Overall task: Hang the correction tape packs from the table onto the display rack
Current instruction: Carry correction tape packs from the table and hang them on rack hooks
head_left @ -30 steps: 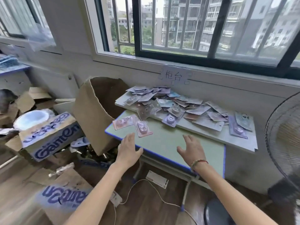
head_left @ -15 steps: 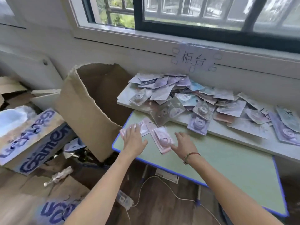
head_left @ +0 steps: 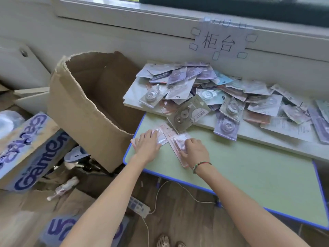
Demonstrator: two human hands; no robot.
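Two pink correction tape packs lie at the near left corner of the green table (head_left: 249, 175). My left hand (head_left: 146, 145) rests flat on the left pink pack (head_left: 162, 138), fingers stretched over it. My right hand (head_left: 195, 151) has its fingers curled onto the right pink pack (head_left: 175, 141), which lies slanted on the table. Behind them a loose pile of correction tape packs (head_left: 204, 93) in purple, blue, pink and grey covers a white board (head_left: 131, 93) under the window. A grey pack (head_left: 188, 114) leans off the board's front edge. No display rack is in view.
A torn open cardboard box (head_left: 85, 107) stands against the table's left side. Printed cartons (head_left: 32, 148) and flattened cardboard lie on the floor at left. A power strip (head_left: 138, 206) and its white cable trail under the table. A paper sign (head_left: 220, 41) is taped below the window sill.
Both hands reached forward from the table's near edge onto the two pink packs. My view moved closer and tilted down; the right hand's fingers have curled onto its pack.
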